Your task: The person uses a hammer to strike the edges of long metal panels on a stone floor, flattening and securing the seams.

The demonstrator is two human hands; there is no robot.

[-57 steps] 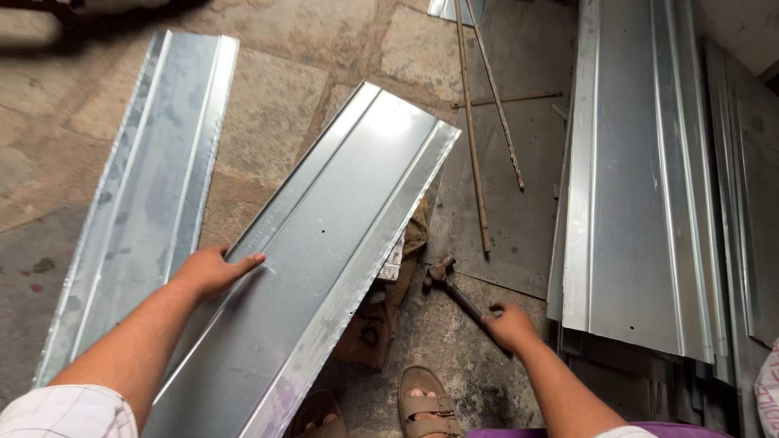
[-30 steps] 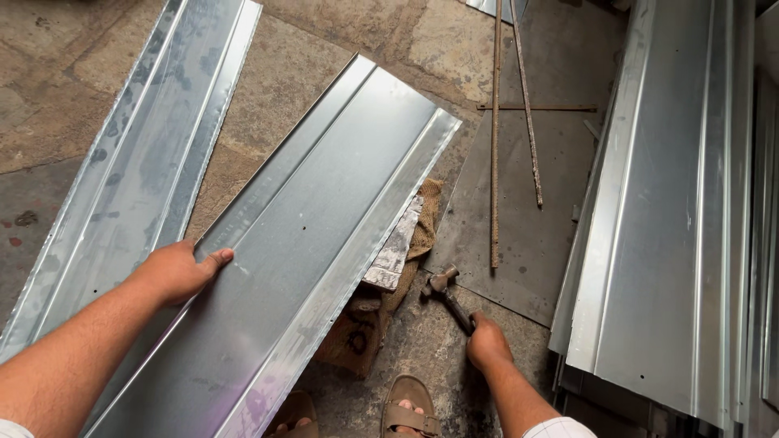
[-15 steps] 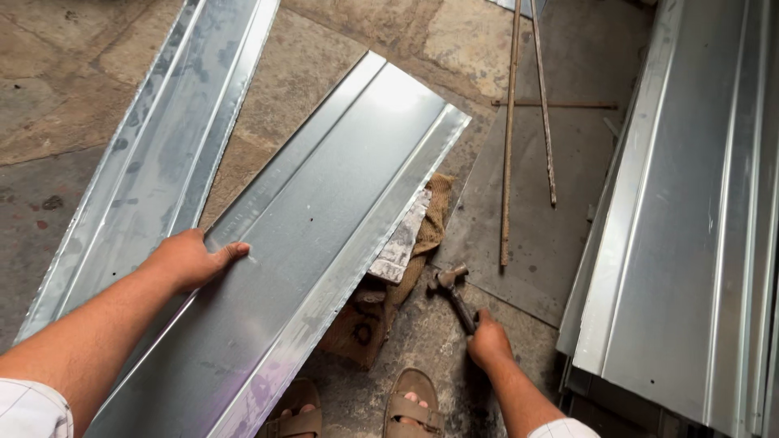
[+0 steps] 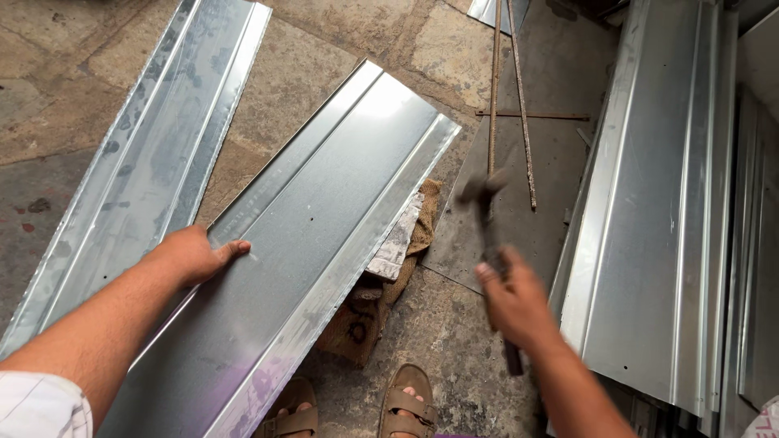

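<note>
Bare forearms, white checked sleeve (image 4: 36,401) on left, brown strapped sandals (image 4: 410,401)

Shiny silver-grey metal sheet (image 4: 324,211); dark blurred hammer (image 4: 487,219); brown sandals (image 4: 410,401); mottled grey-brown stone floor (image 4: 73,97).

Dull galvanized metal sheet (image 4: 308,243)

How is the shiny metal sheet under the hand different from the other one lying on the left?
The middle sheet has the left hand pressed on it; the left sheet is untouched. The middle sheet rests raised on a block and sacking; the left sheet lies flat on the stone floor. The left sheet looks narrower and more smudged. Both are long, grey, folded-edge metal.
</note>
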